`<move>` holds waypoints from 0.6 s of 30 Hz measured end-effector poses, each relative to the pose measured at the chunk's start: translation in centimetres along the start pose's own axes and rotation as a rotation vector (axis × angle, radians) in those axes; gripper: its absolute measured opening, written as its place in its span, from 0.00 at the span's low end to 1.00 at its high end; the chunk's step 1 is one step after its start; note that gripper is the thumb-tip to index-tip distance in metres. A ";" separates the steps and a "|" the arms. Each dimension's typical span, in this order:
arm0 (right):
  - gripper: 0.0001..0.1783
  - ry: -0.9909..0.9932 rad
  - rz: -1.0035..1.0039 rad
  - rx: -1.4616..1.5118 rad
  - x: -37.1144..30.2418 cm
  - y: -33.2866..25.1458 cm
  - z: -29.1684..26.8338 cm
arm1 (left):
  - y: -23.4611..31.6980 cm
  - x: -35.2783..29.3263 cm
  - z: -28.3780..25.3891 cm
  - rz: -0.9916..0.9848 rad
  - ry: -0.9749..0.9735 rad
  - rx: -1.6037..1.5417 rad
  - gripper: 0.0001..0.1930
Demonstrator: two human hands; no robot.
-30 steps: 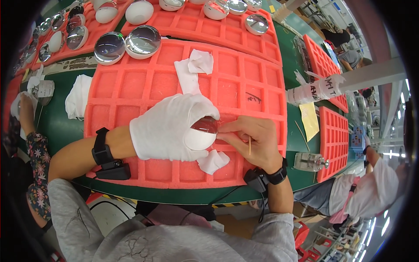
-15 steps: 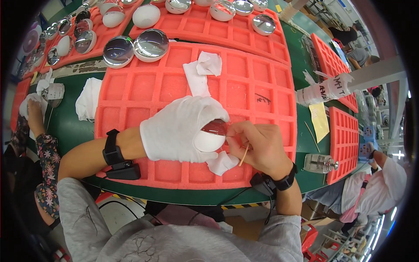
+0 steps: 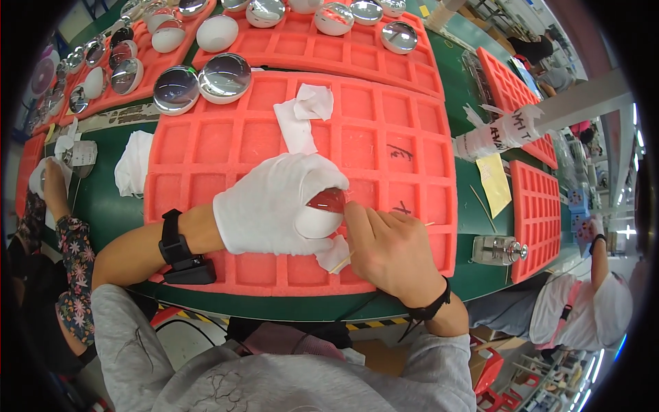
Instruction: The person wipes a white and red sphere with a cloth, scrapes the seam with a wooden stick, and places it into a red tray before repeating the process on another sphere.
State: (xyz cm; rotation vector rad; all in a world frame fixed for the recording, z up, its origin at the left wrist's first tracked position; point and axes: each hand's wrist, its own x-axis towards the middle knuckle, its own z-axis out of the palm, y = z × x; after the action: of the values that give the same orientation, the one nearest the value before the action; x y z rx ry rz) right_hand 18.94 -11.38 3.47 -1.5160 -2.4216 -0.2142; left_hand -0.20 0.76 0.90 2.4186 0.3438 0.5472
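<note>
My left hand [image 3: 271, 202], in a white glove, is closed around a half-white ball [image 3: 318, 222] with a glossy, dark red-reflecting face. The ball is held above a pink foam tray [image 3: 449, 178] divided into square pockets. My bare right hand [image 3: 395, 254] is closed, its back upward, with the index finger reaching to the ball's right edge. A thin wooden stick [image 3: 341, 264] runs beneath that hand, its ends poking out on both sides; its middle is hidden. Below the ball hangs or lies a piece of white cloth [image 3: 334, 254]. More white cloth [image 3: 300, 132] rests on the tray.
Mirror-faced balls [image 3: 224, 77] stand at the far left, several more on trays behind. To the right are a glass bottle with a metal top [image 3: 495, 250], yellow paper [image 3: 494, 182] and a wrapped post [image 3: 498, 137]. A co-worker's hand [image 3: 55, 180] is at the left edge.
My right hand has turned back-upward and come slightly lower, its index finger extended against the ball's edge. The stick now slants across under the hand. My left hand keeps its hold.
</note>
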 end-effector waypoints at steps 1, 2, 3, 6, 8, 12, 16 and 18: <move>0.10 -0.001 0.004 -0.003 0.0 0.2 -0.1 | 0.1 0.1 0.0 0.001 0.000 -0.003 0.38; 0.10 0.004 0.021 0.021 0.0 0.3 -0.1 | 0.1 0.1 0.0 0.003 -0.002 -0.003 0.38; 0.10 0.010 0.040 0.045 0.0 0.4 -0.1 | 0.2 0.2 -0.1 0.002 0.000 -0.014 0.39; 0.10 0.022 0.071 0.082 0.4 0.6 0.1 | 0.3 0.3 -0.2 0.001 0.000 -0.036 0.40; 0.10 0.030 0.091 0.110 0.5 0.8 0.3 | 0.4 0.1 0.1 0.003 0.030 -0.020 0.41; 0.08 0.111 0.063 0.256 0.8 1.7 0.7 | 0.6 0.1 0.4 0.048 0.030 0.014 0.40; 0.06 0.136 0.065 0.413 1.2 2.5 1.6 | 0.9 0.0 0.4 0.066 0.002 0.078 0.38; 0.06 0.120 0.075 0.486 1.1 2.9 1.8 | 0.9 0.2 0.5 0.067 -0.004 0.098 0.38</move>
State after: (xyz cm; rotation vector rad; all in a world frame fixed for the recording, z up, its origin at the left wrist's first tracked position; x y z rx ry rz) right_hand 20.78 -8.69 2.07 -1.3211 -2.1130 0.2735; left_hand 0.28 -0.08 1.17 2.5324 0.2953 0.5668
